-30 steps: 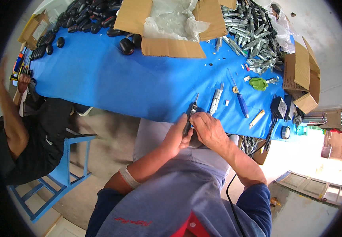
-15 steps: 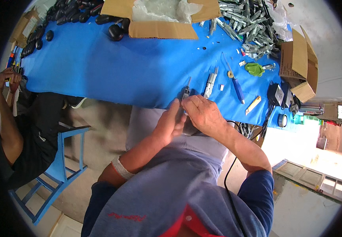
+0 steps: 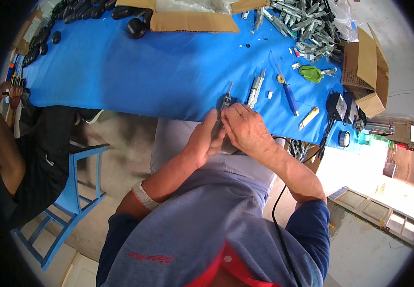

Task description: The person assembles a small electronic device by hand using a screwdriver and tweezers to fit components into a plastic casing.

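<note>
A slim dark device (image 3: 224, 102) with a thin metal shaft points away from me at the table's near edge. My left hand (image 3: 203, 141) is closed around its lower part, thumb along the side. Against its right side, the fingers of my right hand (image 3: 242, 126) are pinched together; whatever is between them is hidden. Just beyond my right hand lies a similar grey mechanism (image 3: 255, 91) with its own thin shaft. Beside that are a small white-and-red piece (image 3: 270, 94) and a blue-handled screwdriver (image 3: 290, 99) with a yellowish ring by its shaft.
A yellow cutter (image 3: 309, 118), a tape roll (image 3: 344, 138) and black power adapters (image 3: 337, 106) lie right. Green cloth (image 3: 310, 73) sits below heaped metal mechanisms (image 3: 307, 28). Cardboard boxes (image 3: 195, 22) and black casings (image 3: 136, 28) stand farther back. Another person's arm (image 3: 8, 153) is at left.
The view has tilted slightly, so the table's far side sits higher in the picture. My hands keep nearly the same grip, with only small finger movement in the right.
</note>
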A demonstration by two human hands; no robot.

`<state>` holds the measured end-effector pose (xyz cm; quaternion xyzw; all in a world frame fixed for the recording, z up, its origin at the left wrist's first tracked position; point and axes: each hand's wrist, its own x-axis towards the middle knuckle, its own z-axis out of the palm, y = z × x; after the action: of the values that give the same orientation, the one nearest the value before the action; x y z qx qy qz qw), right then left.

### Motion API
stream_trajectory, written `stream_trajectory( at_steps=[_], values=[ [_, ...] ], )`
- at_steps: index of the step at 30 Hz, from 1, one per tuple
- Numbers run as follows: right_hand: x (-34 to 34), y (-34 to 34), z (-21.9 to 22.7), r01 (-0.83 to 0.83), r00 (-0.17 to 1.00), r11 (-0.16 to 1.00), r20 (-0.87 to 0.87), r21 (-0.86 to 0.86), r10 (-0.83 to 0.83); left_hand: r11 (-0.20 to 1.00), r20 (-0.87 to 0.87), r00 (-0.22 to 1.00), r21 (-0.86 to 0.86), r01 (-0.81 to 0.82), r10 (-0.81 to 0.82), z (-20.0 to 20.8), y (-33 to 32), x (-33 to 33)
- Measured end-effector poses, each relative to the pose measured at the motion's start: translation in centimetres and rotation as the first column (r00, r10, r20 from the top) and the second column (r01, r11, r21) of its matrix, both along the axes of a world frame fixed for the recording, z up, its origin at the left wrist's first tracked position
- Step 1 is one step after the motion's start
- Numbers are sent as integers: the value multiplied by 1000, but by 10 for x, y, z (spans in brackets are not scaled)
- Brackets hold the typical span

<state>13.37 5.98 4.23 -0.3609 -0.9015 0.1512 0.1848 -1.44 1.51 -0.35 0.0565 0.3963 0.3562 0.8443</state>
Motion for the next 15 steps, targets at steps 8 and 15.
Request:
stream_trajectory(
  at_steps=[8, 15],
  values=[
    [4, 13, 10, -193, 972, 975, 154, 114, 175, 998, -68, 998, -56, 1, -5, 4, 4, 2],
    [4, 16, 11, -221, 968, 961, 158, 166, 196, 999, -21, 999, -26, 32, -33, 1, 2, -1]
  ],
)
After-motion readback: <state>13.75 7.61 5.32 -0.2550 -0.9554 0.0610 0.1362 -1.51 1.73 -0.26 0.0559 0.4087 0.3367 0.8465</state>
